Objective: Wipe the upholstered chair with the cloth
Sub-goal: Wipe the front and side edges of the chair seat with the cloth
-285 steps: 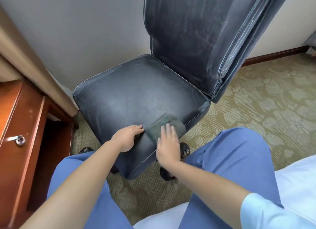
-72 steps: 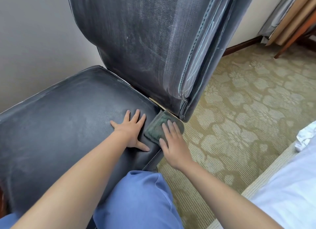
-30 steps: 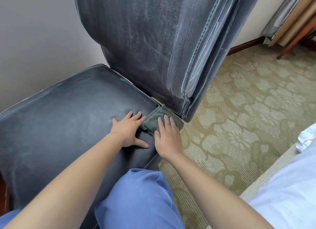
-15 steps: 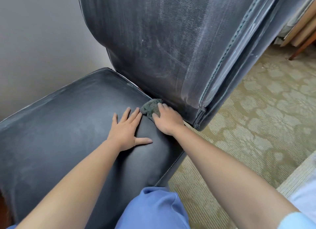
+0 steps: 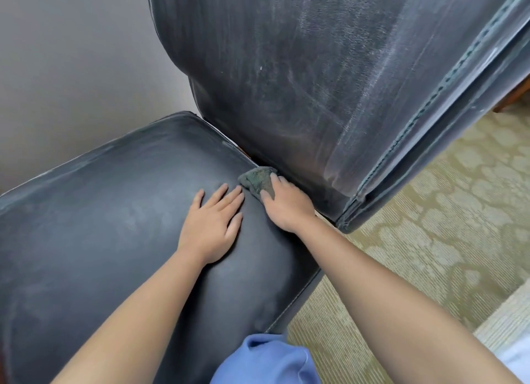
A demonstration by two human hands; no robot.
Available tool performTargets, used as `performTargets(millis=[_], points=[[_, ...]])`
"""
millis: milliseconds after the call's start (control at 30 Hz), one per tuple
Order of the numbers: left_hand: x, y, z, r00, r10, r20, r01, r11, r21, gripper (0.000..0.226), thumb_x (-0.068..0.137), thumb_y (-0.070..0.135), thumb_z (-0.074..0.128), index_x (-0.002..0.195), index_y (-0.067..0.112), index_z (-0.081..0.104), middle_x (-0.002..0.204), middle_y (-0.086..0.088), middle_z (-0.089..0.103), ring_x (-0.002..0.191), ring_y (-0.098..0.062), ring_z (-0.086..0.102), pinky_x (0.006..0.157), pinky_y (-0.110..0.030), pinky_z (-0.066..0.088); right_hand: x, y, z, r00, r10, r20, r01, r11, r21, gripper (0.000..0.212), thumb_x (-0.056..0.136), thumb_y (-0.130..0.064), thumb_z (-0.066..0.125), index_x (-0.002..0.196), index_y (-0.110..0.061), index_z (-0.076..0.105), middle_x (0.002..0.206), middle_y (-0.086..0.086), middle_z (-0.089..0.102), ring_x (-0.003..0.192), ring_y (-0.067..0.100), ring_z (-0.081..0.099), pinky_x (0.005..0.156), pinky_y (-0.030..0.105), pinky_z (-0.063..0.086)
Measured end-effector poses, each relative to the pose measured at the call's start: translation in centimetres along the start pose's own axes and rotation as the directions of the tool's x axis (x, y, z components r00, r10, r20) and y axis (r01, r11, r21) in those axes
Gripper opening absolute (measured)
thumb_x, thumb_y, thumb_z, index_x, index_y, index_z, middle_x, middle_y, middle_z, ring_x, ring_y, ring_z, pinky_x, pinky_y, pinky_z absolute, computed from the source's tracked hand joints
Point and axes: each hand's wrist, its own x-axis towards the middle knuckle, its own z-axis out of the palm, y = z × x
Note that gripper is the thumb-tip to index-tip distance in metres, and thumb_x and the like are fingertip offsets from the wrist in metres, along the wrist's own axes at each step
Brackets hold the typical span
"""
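The dark upholstered chair [image 5: 114, 217] fills the view, its dusty backrest [image 5: 301, 82] rising at the top right. A small dark green cloth [image 5: 256, 180] lies bunched in the crease where the seat meets the backrest. My right hand [image 5: 286, 206] presses on the cloth there, fingers over it, and hides its near part. My left hand [image 5: 212, 223] rests flat on the seat just left of the cloth, fingers spread and straight, holding nothing.
A grey wall [image 5: 71, 68] stands behind the chair on the left. Patterned green carpet [image 5: 430, 226] lies to the right. My blue-trousered knee [image 5: 266, 360] is at the bottom edge. A white bed edge [image 5: 516, 358] shows at the bottom right corner.
My right hand has slid the cloth from the seat's right rear corner leftward along the crease under the backrest. My left hand stays flat on the seat. The view has moved closer.
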Motion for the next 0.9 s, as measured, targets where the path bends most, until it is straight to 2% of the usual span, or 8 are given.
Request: performTargets(millis=[100, 233, 333, 500, 633, 733, 800, 900], points=[[-0.1, 0.0, 0.0, 1.000, 0.009, -0.001, -0.009, 1.000, 0.011, 0.068, 0.090, 0.047, 0.006, 0.141, 0.024, 0.045, 0.152, 0.012, 0.032, 0.144, -0.012, 0.022, 0.117, -0.044, 0.010, -2.7, 0.3, 0.7, 0.994, -0.083, -0.076, 0.078, 0.995, -0.066, 0.059, 0.100, -0.039, 0.031, 0.150, -0.014, 0.016, 0.157, 0.006, 0.016, 0.143, 0.022, 0.018, 0.116, 0.035, 0.016], [0.0, 0.0, 0.0, 1.000, 0.022, -0.014, -0.022, 1.000, 0.022, 0.066, 0.091, 0.044, 0.009, 0.125, 0.022, 0.060, 0.150, 0.012, 0.037, 0.143, -0.014, 0.027, 0.116, -0.046, 0.015, -3.9, 0.7, 1.0, 0.979, -0.192, -0.068, 0.180, 0.972, -0.148, 0.057, 0.101, -0.036, 0.030, 0.151, -0.015, 0.013, 0.159, 0.005, 0.009, 0.145, 0.020, 0.008, 0.116, 0.030, 0.006], [0.0, 0.2, -0.1, 1.000, 0.007, -0.005, -0.006, 0.998, 0.056, 0.066, 0.091, 0.043, 0.007, 0.137, 0.022, 0.050, 0.148, 0.011, 0.041, 0.144, -0.014, 0.025, 0.117, -0.046, 0.013, -1.2, 0.1, 0.9, 0.984, -0.171, -0.041, 0.166, 0.980, -0.109, 0.058, 0.101, -0.037, 0.028, 0.151, -0.015, 0.011, 0.159, 0.005, 0.008, 0.145, 0.022, 0.009, 0.117, 0.035, 0.010], [0.1, 0.5, -0.5, 0.995, -0.025, 0.099, 0.016, 0.996, 0.085, 0.081, 0.081, 0.048, -0.013, 0.151, 0.025, 0.018, 0.158, 0.013, 0.013, 0.147, -0.009, 0.003, 0.118, -0.041, -0.003, 1.6, -0.7, 0.5, 0.990, -0.135, -0.048, 0.135, 0.991, -0.005, 0.054, 0.101, -0.036, 0.031, 0.150, -0.019, 0.019, 0.158, 0.002, 0.015, 0.142, 0.023, 0.019, 0.114, 0.037, 0.020], [-0.2, 1.0, -0.6, 0.998, -0.026, 0.061, 0.022, 0.998, 0.061, 0.082, 0.084, 0.047, -0.009, 0.140, 0.016, 0.042, 0.155, 0.004, 0.027, 0.148, -0.015, 0.006, 0.118, -0.045, 0.001, -1.1, -0.3, 0.6, 0.957, -0.284, -0.057, 0.279, 0.957, -0.082, 0.052, 0.101, -0.034, 0.033, 0.150, -0.023, 0.022, 0.158, 0.000, 0.014, 0.145, 0.020, 0.012, 0.115, 0.032, 0.010], [-0.5, 1.4, -0.8, 0.988, -0.131, 0.076, 0.125, 0.988, 0.089, 0.070, 0.092, 0.046, 0.001, 0.129, 0.017, 0.053, 0.160, -0.002, 0.009, 0.148, -0.018, -0.003, 0.117, -0.050, -0.001, -2.8, -0.1, 1.3, 0.938, -0.340, -0.068, 0.331, 0.936, -0.121, 0.052, 0.101, -0.034, 0.033, 0.150, -0.022, 0.022, 0.158, 0.002, 0.014, 0.145, 0.020, 0.009, 0.115, 0.030, 0.006], [-0.4, 1.4, -0.9, 0.976, -0.191, 0.100, 0.179, 0.977, 0.118, 0.054, 0.100, 0.041, 0.013, 0.141, 0.019, 0.040, 0.161, -0.001, 0.001, 0.148, -0.018, -0.008, 0.116, -0.051, -0.004, -2.0, -0.6, 1.4, 0.946, -0.313, -0.085, 0.301, 0.946, -0.123, 0.053, 0.101, -0.035, 0.032, 0.150, -0.020, 0.021, 0.158, 0.003, 0.014, 0.145, 0.020, 0.009, 0.115, 0.030, 0.006], [-0.1, 1.2, -0.7, 0.973, -0.196, 0.118, 0.180, 0.974, 0.136, 0.055, 0.100, 0.039, 0.011, 0.150, 0.018, 0.020, 0.161, 0.001, 0.005, 0.148, -0.016, -0.007, 0.117, -0.051, -0.002, 0.6, -1.9, 1.4, 0.964, -0.250, -0.086, 0.239, 0.964, -0.118, 0.056, 0.100, -0.037, 0.031, 0.150, -0.018, 0.018, 0.158, 0.005, 0.013, 0.145, 0.022, 0.011, 0.117, 0.033, 0.009]])
